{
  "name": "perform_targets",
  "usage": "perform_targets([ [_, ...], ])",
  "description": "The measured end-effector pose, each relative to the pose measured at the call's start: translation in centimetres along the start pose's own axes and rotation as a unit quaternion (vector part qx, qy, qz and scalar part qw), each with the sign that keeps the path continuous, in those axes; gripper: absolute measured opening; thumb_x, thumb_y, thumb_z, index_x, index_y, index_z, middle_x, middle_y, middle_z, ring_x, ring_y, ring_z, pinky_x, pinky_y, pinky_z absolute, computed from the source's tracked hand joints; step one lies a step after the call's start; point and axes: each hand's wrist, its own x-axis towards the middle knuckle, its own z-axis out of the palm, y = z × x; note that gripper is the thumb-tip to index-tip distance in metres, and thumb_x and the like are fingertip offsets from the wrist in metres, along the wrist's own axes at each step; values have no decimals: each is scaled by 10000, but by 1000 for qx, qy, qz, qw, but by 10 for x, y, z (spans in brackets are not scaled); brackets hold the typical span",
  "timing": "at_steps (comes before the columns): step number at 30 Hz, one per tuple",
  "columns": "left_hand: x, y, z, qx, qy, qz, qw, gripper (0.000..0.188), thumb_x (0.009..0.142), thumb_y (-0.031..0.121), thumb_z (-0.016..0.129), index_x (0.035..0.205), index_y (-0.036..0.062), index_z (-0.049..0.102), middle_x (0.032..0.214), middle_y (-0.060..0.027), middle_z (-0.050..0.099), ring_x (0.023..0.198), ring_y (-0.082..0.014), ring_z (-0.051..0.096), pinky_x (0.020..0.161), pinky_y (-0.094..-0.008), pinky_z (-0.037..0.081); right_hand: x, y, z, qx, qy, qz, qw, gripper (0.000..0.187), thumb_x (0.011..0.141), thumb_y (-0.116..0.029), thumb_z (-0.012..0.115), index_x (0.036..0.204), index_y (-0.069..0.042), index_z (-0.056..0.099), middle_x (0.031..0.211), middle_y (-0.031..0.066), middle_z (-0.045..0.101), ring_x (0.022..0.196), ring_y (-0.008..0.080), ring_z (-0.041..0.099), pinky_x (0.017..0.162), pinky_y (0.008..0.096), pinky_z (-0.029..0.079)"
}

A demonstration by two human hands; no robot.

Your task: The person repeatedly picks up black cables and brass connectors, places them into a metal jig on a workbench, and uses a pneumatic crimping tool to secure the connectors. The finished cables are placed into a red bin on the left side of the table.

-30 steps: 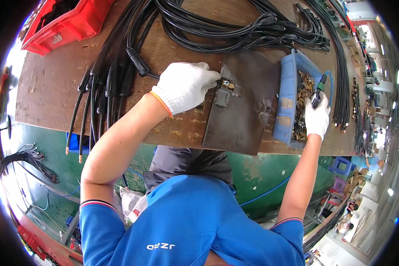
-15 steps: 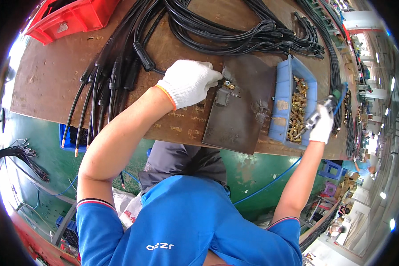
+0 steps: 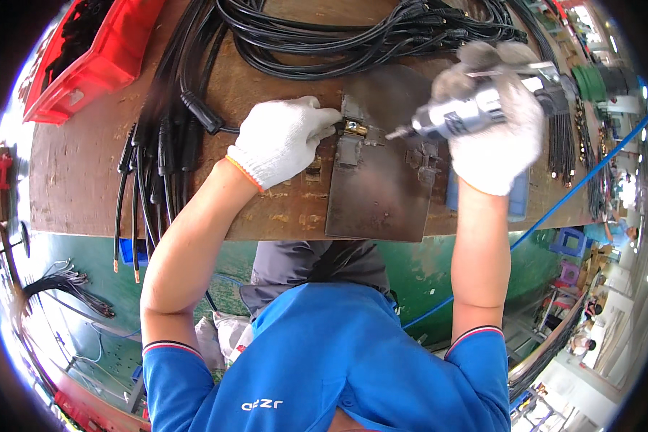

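Connector (image 3: 355, 127): brass, on metal plate (image 3: 378, 205)
Left hand (image 3: 277, 137): pinching black cable (image 3: 229, 130)
Right hand (image 3: 498, 140): gripping air screwdriver (image 3: 468, 117), tip near connector

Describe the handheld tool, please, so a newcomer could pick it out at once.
On the brown table lies a dark metal plate. At its right, the gloved right hand grips the tool, pointed tip facing left. Its silver body and green rear set it apart from the black cables.
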Motion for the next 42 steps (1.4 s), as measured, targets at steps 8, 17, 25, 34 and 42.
perform_targets([
  [8,4,6,-4,-2,-21,-16,1000,212,988,200,706,1178,155,788,949,-135,718,891,-390,725,778,-477,581,7,45,-25,-18,8,-27,999,310,998,-87,647,1304,-133,650,1145,176,742,898,304,705,797,496,594],
  [17,4,6,-4,3,-34,-29,999,209,991,203,701,1177,162,788,954,-133,718,886,-390,725,773,-480,585,7,53,-30,-19,-77,-13,997,365,967,-6,656,1319,-98,625,1152,217,721,921,335,717,784,505,609],
  [25,3,1,1,-6,-5,-6,1000,236,946,160,706,1167,154,789,947,-134,717,870,-391,725,757,-488,582,26,55,-20,-119,-286,17,951,405,860,64,763,1209,-73,611,1075,228,725,870,269,713,729,412,611],
  [34,5,1,-2,10,-27,1,1000,276,920,129,673,1174,145,778,956,-118,722,888,-381,727,766,-489,586,13,71,-20,-183,-210,-44,959,360,898,109,690,1190,-76,591,1002,189,715,814,248,704,697,398,605],
  [42,3,-5,6,5,-20,7,1000,361,901,74,714,1241,183,773,965,-117,705,872,-379,714,754,-466,575,15,77,-24,-116,-210,-20,971,355,913,142,643,1181,-84,589,959,165,703,753,252,675,687,427,590],
])
